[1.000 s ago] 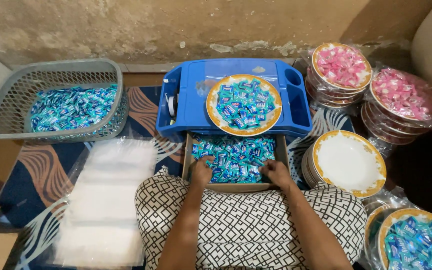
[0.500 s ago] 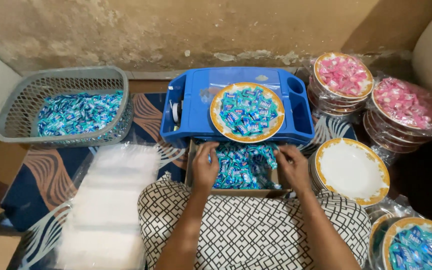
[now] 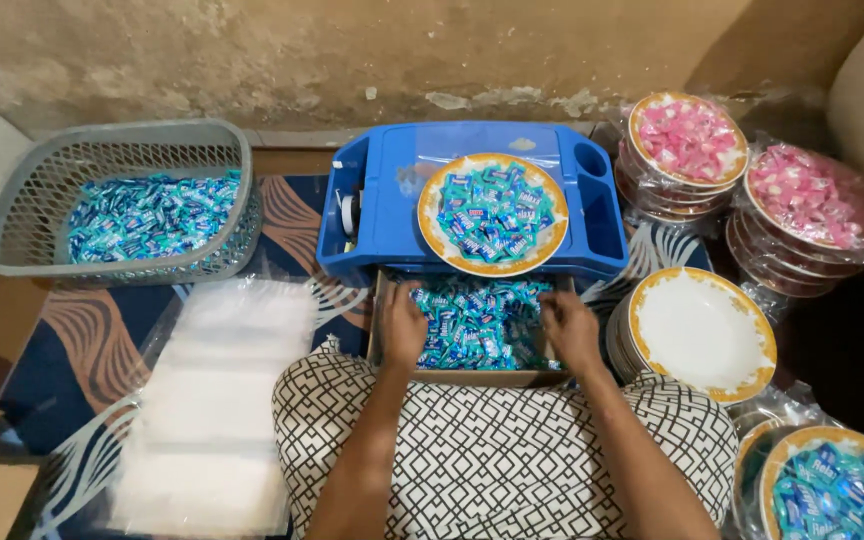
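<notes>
Patterned rug (image 3: 72, 340) bears basket (image 3: 12, 250), blue tray (image 3: 602, 215), plates (image 3: 702, 335) around candy box (image 3: 472, 377).

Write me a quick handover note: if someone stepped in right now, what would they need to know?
Left hand and right hand: both down in the cardboard box of blue-wrapped candies; whether either grips any is hidden.
Blue tray beyond the box holds a gold-rimmed plate already heaped with blue candies.
Done: wrapped plates of pink candies stacked at right.
Left: empty white plates at right, clear bags at left, more candies in the grey basket.
</notes>
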